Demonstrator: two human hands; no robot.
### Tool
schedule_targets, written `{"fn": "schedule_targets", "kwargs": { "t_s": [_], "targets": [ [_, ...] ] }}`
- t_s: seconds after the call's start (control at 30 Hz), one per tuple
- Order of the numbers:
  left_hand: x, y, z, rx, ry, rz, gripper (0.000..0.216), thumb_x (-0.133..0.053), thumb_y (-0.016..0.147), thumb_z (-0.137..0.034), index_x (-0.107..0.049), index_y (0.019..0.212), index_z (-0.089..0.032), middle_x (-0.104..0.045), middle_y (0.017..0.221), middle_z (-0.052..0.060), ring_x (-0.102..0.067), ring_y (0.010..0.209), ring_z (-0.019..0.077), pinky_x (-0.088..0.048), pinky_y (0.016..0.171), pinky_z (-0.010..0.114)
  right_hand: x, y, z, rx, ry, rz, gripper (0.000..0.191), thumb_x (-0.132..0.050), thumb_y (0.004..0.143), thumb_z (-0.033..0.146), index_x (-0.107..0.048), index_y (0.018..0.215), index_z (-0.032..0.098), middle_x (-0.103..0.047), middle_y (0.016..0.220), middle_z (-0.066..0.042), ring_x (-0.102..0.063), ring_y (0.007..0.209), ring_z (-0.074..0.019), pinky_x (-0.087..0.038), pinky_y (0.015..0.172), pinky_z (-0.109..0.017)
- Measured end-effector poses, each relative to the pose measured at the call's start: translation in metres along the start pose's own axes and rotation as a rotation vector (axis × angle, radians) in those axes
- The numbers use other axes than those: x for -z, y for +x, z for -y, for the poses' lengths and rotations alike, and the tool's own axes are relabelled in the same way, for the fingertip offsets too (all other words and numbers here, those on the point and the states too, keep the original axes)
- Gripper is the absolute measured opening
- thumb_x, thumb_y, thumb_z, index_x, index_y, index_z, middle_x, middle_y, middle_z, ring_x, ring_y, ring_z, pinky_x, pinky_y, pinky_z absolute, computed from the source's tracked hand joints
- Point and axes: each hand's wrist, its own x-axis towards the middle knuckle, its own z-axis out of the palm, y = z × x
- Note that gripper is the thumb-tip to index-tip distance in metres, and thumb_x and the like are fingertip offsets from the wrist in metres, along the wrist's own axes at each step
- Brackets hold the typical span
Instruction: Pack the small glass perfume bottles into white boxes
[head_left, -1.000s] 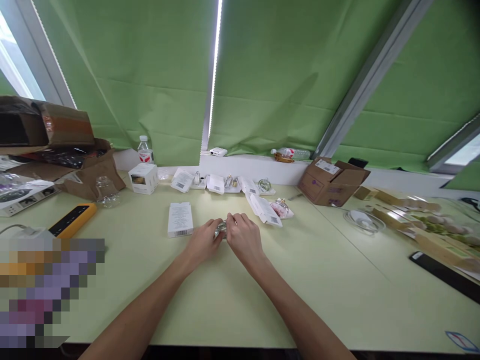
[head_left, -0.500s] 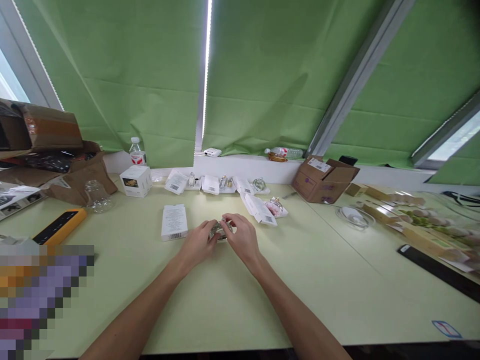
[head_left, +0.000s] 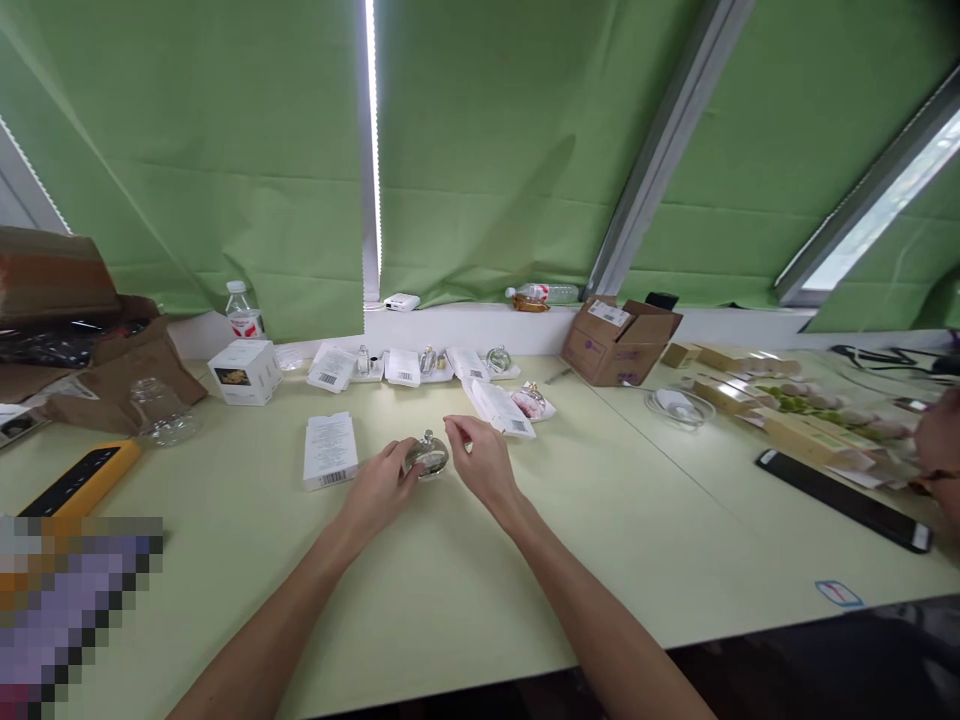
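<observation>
My left hand [head_left: 384, 484] is closed around the side of a round clear-glass perfume bottle [head_left: 430, 458], which stands near the table surface with its silver neck upward. Just right of the bottle, and apart from it, my right hand [head_left: 480, 462] has thumb and fingers pinched together; whatever may be between the fingertips is too small to make out. A white printed carton [head_left: 331, 452] lies left of my left hand. Beyond my right hand lie a white carton [head_left: 501, 408] and a pinkish perfume bottle [head_left: 529, 402] on a white tray.
Along the back are more white cartons [head_left: 332, 368] and a round bottle [head_left: 498, 360]. A brown cardboard box [head_left: 619, 343] and coiled white cable [head_left: 680, 406] stand right. At left are a clear jar [head_left: 160, 412] and yellow power strip [head_left: 82, 478]. Part of another person [head_left: 941, 455] shows at the right edge.
My right hand has come off the top of the bottle and moved slightly right, uncovering the neck. My left hand keeps its hold. The view has turned right, bringing the other person in.
</observation>
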Motion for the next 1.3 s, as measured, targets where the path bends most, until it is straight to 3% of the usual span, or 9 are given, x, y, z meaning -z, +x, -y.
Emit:
{"fn": "schedule_targets", "kwargs": {
  "t_s": [0.2,0.53,0.7,1.1,1.3],
  "targets": [
    [0.0,-0.001,-0.001,-0.003,0.009,-0.004,0.038,-0.04,0.094,-0.039,-0.049,0.127,-0.024,-0.062,0.113,0.007,-0.062,0.073,0.0167,-0.046,0.065,0.029,0.012,0.006,-0.019,-0.083,-0.073,0.055,0.023,-0.047,0.091,0.026,-0.069,0.093,0.019,-0.07,0.091,-0.004,-0.061,0.071,-0.015,-0.047,0.07,-0.027],
    [-0.001,-0.003,-0.002,0.004,0.025,-0.011,0.037,-0.04,0.094,-0.038,-0.048,0.128,-0.025,-0.061,0.112,0.007,-0.063,0.075,0.0169,-0.045,0.065,0.028,0.008,-0.001,-0.031,-0.129,-0.351,0.228,0.023,-0.057,0.085,0.025,-0.066,0.106,0.019,-0.066,0.103,-0.008,-0.062,0.087,-0.0187,-0.043,0.073,-0.028],
    [-0.001,-0.003,-0.002,0.009,0.041,-0.006,0.037,-0.04,0.094,-0.038,-0.047,0.128,-0.025,-0.061,0.111,0.007,-0.063,0.077,0.0175,-0.044,0.064,0.028,0.007,-0.003,-0.034,-0.085,-0.413,0.3,0.014,-0.056,0.086,0.018,-0.066,0.094,0.019,-0.066,0.096,-0.007,-0.061,0.088,-0.0194,-0.04,0.069,-0.026],
    [-0.002,-0.003,-0.001,-0.002,0.032,-0.022,0.036,-0.041,0.094,-0.037,-0.048,0.127,-0.026,-0.062,0.109,0.006,-0.063,0.079,0.019,-0.045,0.066,0.029,0.005,0.001,-0.033,-0.064,-0.353,0.268,0.012,-0.057,0.083,0.016,-0.066,0.089,0.019,-0.068,0.087,-0.005,-0.062,0.088,-0.018,-0.042,0.072,-0.026],
    [-0.002,-0.002,-0.002,0.007,0.025,-0.023,0.036,-0.045,0.092,-0.035,-0.049,0.126,-0.024,-0.062,0.106,0.007,-0.062,0.076,0.0179,-0.044,0.066,0.029,0.008,0.005,-0.026,-0.113,-0.067,0.149,0.018,-0.056,0.082,0.022,-0.067,0.096,0.018,-0.069,0.088,-0.004,-0.062,0.076,-0.0157,-0.048,0.068,-0.027]
  ]
}}
